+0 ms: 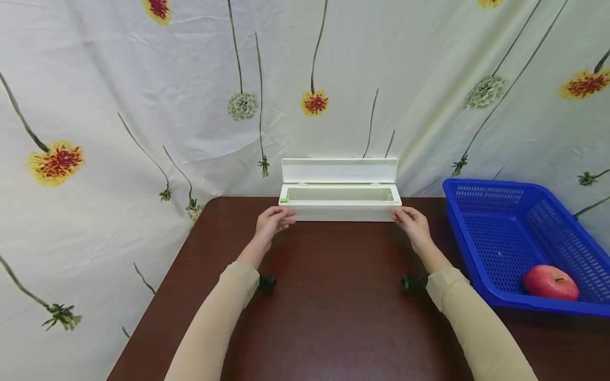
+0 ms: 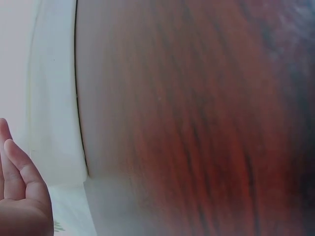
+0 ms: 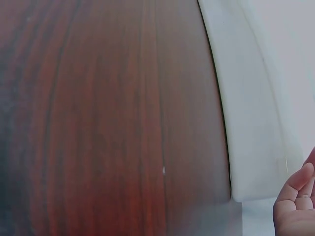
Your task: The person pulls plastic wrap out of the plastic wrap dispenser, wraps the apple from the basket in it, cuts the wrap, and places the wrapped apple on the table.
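A long, narrow white box (image 1: 338, 213) stands at the back of the table, its hinged lid (image 1: 339, 171) raised upright behind the opening. My left hand (image 1: 273, 225) is at its left front corner, fingers loosely bent and overlapping the front wall in the head view. At the right front corner my right hand (image 1: 413, 225) mirrors it, thumb and fingertips right at the edge. In the left wrist view, bent fingers (image 2: 22, 172) show beside the end of the box. The right wrist view shows similarly bent fingers (image 3: 298, 191) near the other end.
To the right is a blue plastic basket (image 1: 481, 227) with a red apple (image 1: 551, 282) inside. The dark brown table (image 1: 333, 307) meets a flower-patterned white cloth (image 1: 190, 79) at the back and left. A small green tag (image 1: 284, 200) marks the box's left rim.
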A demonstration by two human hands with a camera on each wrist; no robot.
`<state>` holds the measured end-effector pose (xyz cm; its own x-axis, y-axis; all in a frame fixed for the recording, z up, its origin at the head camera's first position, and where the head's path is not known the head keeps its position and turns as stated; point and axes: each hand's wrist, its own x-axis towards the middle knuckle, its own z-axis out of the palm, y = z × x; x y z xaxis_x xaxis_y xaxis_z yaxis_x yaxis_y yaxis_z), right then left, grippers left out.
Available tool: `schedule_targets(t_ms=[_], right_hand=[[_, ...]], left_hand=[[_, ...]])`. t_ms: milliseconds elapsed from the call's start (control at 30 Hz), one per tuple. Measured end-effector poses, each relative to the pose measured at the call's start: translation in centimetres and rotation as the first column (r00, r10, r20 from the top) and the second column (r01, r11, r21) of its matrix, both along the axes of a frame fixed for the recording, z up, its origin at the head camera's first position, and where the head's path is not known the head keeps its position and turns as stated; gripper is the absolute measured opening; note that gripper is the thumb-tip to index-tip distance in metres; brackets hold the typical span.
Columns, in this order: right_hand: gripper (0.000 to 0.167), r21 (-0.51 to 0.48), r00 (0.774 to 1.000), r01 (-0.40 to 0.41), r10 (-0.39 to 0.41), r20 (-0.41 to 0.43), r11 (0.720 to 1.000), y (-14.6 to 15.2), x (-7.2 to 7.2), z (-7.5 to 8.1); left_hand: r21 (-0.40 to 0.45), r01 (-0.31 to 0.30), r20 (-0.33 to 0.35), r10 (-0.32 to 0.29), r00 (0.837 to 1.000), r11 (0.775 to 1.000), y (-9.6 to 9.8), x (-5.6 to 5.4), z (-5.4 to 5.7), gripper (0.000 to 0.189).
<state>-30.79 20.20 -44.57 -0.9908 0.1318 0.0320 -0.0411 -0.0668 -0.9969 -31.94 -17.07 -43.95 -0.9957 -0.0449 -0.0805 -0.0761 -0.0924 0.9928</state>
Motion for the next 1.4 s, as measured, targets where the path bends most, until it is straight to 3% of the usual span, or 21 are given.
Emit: schedule_targets(t_ms=[167, 400, 900, 1167, 1400], right_hand=[[0.029, 0.04, 1.0, 0.002, -0.002, 0.004, 0.999, 0.0, 0.4, -0.2], [0.023, 0.026, 1.0, 0.006, -0.005, -0.016, 1.0, 0.1, 1.0, -0.5], [0.03, 0.102, 0.999, 0.019, -0.016, -0.032, 0.995, 0.1, 2.0, -0.9], [0.02, 0.102, 0.999, 0.025, -0.02, -0.046, 0.995, 0.4, 2.3, -1.3], [0.036, 0.141, 1.0, 0.019, -0.016, -0.025, 0.99, 0.4, 2.5, -1.5]], left_hand=[[0.004, 0.002, -0.009, -0.002, 1.0, 1.0, -0.1, 0.3, -0.3, 0.018], [-0.007, 0.014, -0.013, -0.014, 1.0, 1.0, -0.4, 0.9, -0.5, 0.016], [0.0, 0.035, -0.026, -0.035, 0.999, 0.999, -0.7, 1.7, -1.0, 0.016], [-0.006, 0.048, -0.026, -0.048, 0.999, 0.999, -0.9, 2.0, -1.1, 0.017], [-0.007, 0.059, -0.022, -0.059, 0.998, 0.998, -1.0, 2.3, -1.1, 0.016]])
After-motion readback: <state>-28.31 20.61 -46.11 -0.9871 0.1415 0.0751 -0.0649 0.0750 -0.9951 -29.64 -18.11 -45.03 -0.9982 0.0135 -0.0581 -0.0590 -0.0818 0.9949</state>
